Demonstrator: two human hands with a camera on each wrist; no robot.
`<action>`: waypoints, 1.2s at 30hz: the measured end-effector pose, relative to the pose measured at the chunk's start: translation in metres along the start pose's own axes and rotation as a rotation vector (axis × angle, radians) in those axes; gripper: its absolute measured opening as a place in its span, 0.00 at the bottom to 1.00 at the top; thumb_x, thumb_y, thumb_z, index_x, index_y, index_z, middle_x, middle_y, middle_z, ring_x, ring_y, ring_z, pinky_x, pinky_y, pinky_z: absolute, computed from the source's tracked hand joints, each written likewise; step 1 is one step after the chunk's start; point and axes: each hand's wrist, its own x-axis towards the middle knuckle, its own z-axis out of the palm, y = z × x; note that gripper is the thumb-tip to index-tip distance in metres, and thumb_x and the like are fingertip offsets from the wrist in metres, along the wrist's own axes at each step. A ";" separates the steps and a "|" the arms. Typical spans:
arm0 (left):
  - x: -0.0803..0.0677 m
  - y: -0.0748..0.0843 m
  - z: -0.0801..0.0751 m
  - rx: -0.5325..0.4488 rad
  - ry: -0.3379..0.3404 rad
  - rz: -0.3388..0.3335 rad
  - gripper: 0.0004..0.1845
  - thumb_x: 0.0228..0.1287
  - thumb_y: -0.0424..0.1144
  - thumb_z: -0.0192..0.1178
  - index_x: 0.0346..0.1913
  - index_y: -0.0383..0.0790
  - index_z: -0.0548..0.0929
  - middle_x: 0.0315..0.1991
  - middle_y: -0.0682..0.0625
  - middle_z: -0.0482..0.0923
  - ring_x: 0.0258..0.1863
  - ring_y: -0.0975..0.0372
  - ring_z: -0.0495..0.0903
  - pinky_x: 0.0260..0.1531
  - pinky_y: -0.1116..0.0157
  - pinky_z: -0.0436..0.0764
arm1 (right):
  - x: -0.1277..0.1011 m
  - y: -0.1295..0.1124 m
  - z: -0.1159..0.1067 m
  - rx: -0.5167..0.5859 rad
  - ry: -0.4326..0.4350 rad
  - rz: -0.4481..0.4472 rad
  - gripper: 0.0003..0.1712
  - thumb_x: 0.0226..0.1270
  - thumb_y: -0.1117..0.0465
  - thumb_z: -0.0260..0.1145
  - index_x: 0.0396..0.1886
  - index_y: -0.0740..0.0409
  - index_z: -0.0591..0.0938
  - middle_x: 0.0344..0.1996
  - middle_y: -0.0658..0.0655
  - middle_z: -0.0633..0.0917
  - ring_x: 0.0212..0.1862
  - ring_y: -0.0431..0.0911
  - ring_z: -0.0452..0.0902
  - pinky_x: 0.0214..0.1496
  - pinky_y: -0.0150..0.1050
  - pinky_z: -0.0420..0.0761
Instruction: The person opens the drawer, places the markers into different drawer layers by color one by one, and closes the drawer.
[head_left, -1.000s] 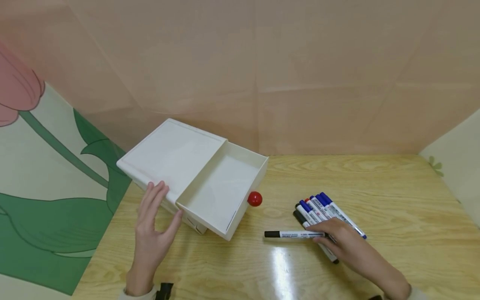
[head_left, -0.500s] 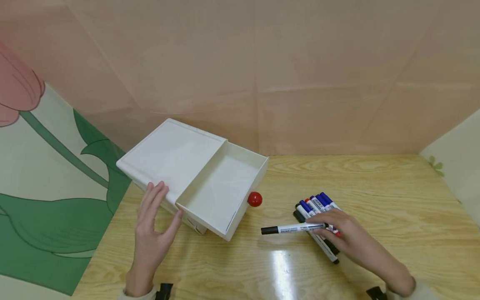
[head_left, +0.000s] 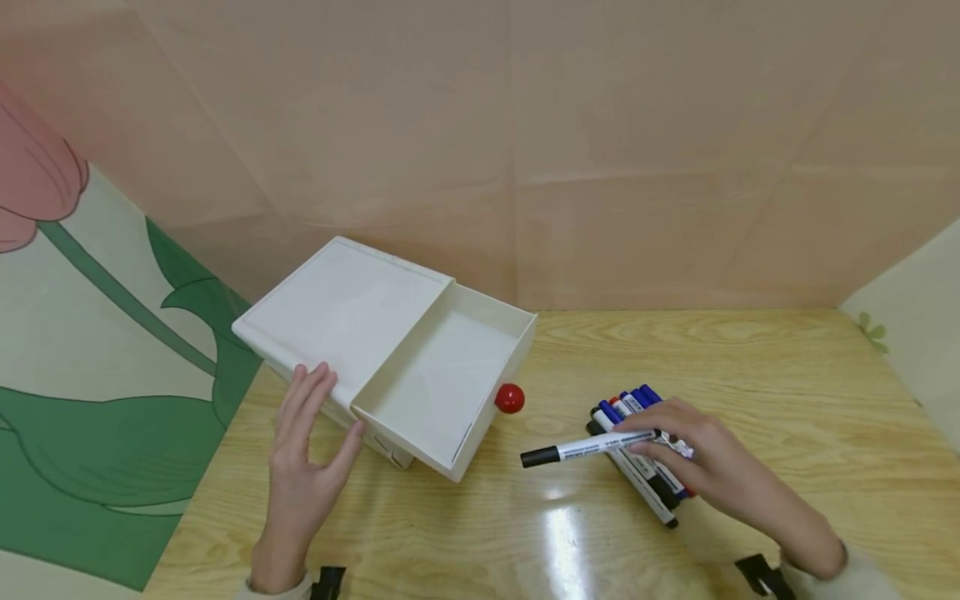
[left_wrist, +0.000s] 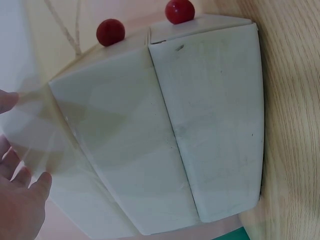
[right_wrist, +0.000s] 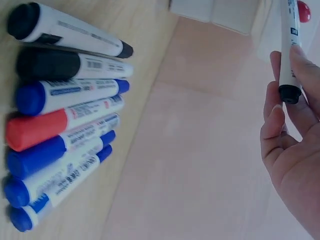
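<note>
The black-capped marker (head_left: 588, 447), pinched in the right hand (head_left: 693, 458) grip just right of the open drawer (head_left: 442, 379), was mid-lift; transfer probably required clearing the drawer rim while the flat left hand (head_left: 303, 454) steadied the box.

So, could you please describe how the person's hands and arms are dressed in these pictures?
Both hands are bare: the left hand and the right hand show no gloves, and no rings or watch can be seen. Light, off-white sleeve cuffs end at the wrists. A small black device sits at the left wrist, and another at the right.
</note>
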 end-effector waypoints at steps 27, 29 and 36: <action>0.001 0.000 0.001 -0.015 -0.005 -0.024 0.33 0.69 0.54 0.58 0.63 0.29 0.76 0.66 0.34 0.72 0.76 0.49 0.59 0.80 0.62 0.56 | 0.033 -0.012 -0.026 0.088 0.003 -0.121 0.31 0.45 0.80 0.73 0.49 0.51 0.85 0.44 0.45 0.87 0.48 0.32 0.78 0.46 0.21 0.77; 0.001 0.000 0.001 -0.011 -0.002 -0.017 0.33 0.69 0.54 0.58 0.63 0.29 0.75 0.66 0.34 0.72 0.76 0.48 0.59 0.80 0.62 0.56 | 0.037 -0.013 -0.027 0.102 0.007 -0.129 0.30 0.46 0.81 0.72 0.49 0.52 0.85 0.44 0.45 0.87 0.47 0.31 0.79 0.46 0.20 0.77; 0.001 0.000 0.001 -0.010 0.003 -0.004 0.32 0.70 0.54 0.58 0.64 0.29 0.75 0.66 0.33 0.72 0.76 0.47 0.59 0.80 0.61 0.56 | 0.052 -0.015 -0.030 0.127 0.011 -0.176 0.27 0.51 0.78 0.70 0.51 0.54 0.84 0.46 0.48 0.87 0.49 0.32 0.80 0.50 0.21 0.80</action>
